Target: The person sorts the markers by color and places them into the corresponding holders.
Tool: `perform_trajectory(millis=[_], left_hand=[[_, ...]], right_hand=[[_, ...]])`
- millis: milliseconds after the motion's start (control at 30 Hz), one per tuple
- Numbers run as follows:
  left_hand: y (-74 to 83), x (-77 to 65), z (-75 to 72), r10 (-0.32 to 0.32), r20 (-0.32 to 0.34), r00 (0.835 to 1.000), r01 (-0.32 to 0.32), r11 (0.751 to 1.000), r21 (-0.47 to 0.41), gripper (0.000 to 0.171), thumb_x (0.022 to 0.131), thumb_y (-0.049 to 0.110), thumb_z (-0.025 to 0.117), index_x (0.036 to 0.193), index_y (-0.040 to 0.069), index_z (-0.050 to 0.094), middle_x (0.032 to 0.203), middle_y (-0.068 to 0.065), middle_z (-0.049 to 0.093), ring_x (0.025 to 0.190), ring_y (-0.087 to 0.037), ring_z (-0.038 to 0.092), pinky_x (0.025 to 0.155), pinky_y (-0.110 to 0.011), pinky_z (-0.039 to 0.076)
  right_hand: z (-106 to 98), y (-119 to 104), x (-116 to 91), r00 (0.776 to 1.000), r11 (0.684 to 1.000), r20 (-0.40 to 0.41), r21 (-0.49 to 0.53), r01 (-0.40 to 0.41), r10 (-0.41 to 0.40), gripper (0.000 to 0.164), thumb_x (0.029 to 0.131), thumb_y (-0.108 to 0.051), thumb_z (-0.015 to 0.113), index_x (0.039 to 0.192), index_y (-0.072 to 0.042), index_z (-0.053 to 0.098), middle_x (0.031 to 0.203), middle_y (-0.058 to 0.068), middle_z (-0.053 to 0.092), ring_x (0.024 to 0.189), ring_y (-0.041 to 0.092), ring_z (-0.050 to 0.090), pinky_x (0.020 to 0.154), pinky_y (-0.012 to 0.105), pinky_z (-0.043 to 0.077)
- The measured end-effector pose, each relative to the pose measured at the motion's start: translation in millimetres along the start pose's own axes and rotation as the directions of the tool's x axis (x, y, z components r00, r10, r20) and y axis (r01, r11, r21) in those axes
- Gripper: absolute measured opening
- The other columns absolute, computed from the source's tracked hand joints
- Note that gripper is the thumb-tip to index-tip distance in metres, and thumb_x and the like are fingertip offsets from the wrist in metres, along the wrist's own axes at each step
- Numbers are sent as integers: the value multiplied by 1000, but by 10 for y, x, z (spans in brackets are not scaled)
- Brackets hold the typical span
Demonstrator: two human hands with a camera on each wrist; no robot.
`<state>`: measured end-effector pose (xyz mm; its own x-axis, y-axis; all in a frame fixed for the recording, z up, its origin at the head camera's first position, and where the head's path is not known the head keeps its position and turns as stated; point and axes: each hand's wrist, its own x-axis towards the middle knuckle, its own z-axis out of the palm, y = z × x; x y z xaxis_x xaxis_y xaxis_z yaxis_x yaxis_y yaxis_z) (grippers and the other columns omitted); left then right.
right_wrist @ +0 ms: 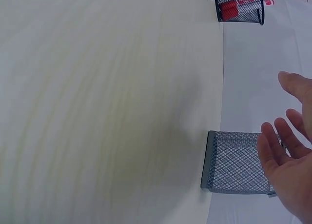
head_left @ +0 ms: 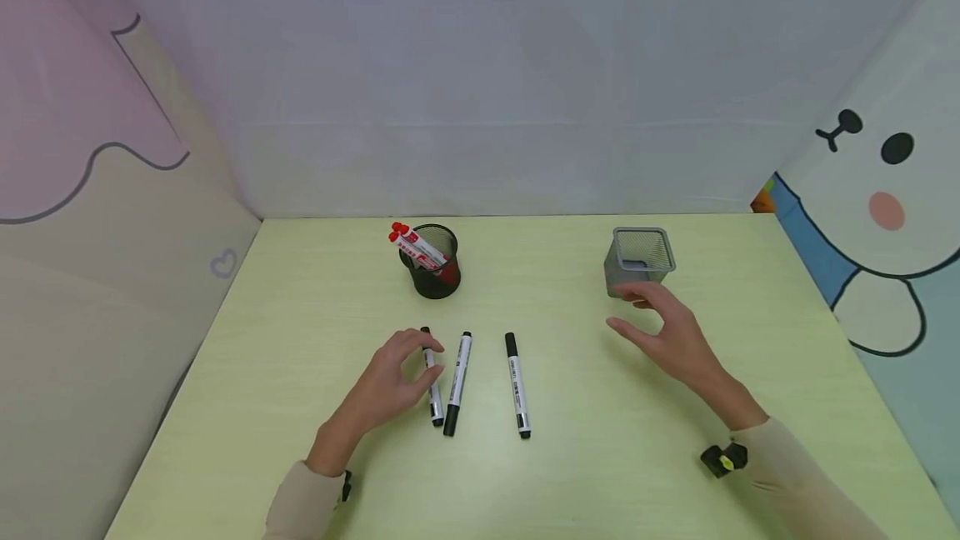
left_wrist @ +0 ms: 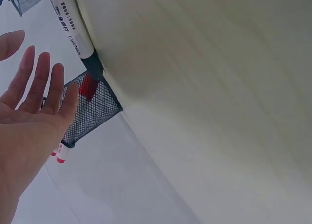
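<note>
My left hand [head_left: 390, 382] hovers over the leftmost black-capped marker [head_left: 435, 397], thumb and fingers spread apart with nothing between them. Just right of it lies a second black-capped marker [head_left: 460, 377], and a third marker [head_left: 517, 386] lies apart, farther right. In front of the square grey mesh holder [head_left: 611, 269] is my right hand [head_left: 678, 344], fingers loosely bent and thumb apart, holding nothing. Its fingertips overlap the holder's lower edge in the head view. The right wrist view shows the mesh holder [right_wrist: 236, 160] beyond the fingers.
At the back left stands a round black mesh cup [head_left: 435, 286] with several red-capped markers [head_left: 420, 247] leaning in it. The pale yellow table [head_left: 562, 482] meets a white cloth backdrop [head_left: 480, 90] at its rear edge. Printed cloths hang on both sides.
</note>
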<state>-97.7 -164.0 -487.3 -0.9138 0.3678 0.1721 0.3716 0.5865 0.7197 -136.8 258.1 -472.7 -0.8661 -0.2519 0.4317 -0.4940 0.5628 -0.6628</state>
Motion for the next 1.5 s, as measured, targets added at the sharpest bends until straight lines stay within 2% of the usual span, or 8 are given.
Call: perform_trajectory(millis=[200, 433, 833, 1200, 1267, 1367, 1433, 1500], left_hand=[[7, -14, -41, 10, 49, 999, -10, 1000, -3, 24, 89, 4, 80, 111, 7, 71, 115, 0, 66, 113, -22, 58, 98, -48, 54], [-36, -45, -81, 43, 90, 995, -47, 998, 42, 23, 88, 2, 80, 108, 10, 73, 115, 3, 66, 115, -19, 57, 101, -43, 52], [-102, -63, -144, 93, 171, 981, -114, 987, 117, 24, 88, -5, 74, 109, 7, 74, 121, -2, 64, 121, -23, 55, 103, -43, 52], [-131, -29, -156, 107, 252, 962, -144, 981, 133, 28, 87, -8, 74, 110, 8, 74, 124, -2, 64, 128, -25, 54, 109, -44, 47], [-133, -28, -156, 107, 262, 959, -143, 982, 124, 29, 86, -9, 74, 110, 7, 74, 125, -4, 63, 128, -26, 54, 108, -44, 48], [-141, -24, -152, 106, 273, 956, -145, 981, 127, 28, 85, -9, 75, 109, 6, 74, 125, -5, 63, 127, -26, 54, 108, -43, 48], [-146, -19, -145, 104, 279, 955, -146, 980, 135, 27, 85, -8, 77, 108, 6, 74, 126, -5, 62, 127, -26, 54, 107, -43, 49], [-152, -10, -134, 104, 287, 952, -150, 978, 143, 26, 85, -6, 78, 107, 7, 75, 126, -5, 61, 127, -26, 53, 107, -43, 49]], right_hand=[[-111, 88, -78, 999, 999, -21, -40, -34, 33, 52, 81, 3, 85, 129, 0, 64, 120, 13, 65, 109, 22, 61, 96, 9, 43], [-215, 204, -145, 995, 992, -44, -80, -93, 89, 50, 83, -1, 84, 128, 1, 63, 121, 13, 65, 110, 6, 58, 96, 7, 41], [-327, 300, -131, 976, 974, -57, -82, -212, 208, 57, 88, -8, 82, 136, 4, 53, 131, 21, 58, 113, 37, 60, 92, 2, 37], [-444, 464, -21, 948, 948, -4, -36, -318, 318, 75, 91, -17, 81, 149, 5, 39, 146, 26, 45, 127, 43, 52, 94, 1, 35], [-459, 493, 2, 945, 945, 8, -30, -326, 327, 78, 91, -18, 81, 151, 4, 37, 148, 26, 43, 129, 44, 50, 101, 8, 40], [-474, 529, 38, 939, 939, 29, -21, -342, 343, 82, 91, -20, 81, 154, 4, 33, 151, 27, 40, 132, 45, 47, 112, 33, 44], [-480, 551, 63, 936, 937, 42, -11, -350, 350, 85, 91, -20, 81, 155, 4, 31, 152, 28, 38, 134, 47, 45, 111, 50, 41], [-487, 572, 89, 934, 935, 54, -3, -354, 354, 87, 91, -20, 81, 156, 4, 29, 153, 29, 36, 135, 48, 44, 110, 57, 39]])
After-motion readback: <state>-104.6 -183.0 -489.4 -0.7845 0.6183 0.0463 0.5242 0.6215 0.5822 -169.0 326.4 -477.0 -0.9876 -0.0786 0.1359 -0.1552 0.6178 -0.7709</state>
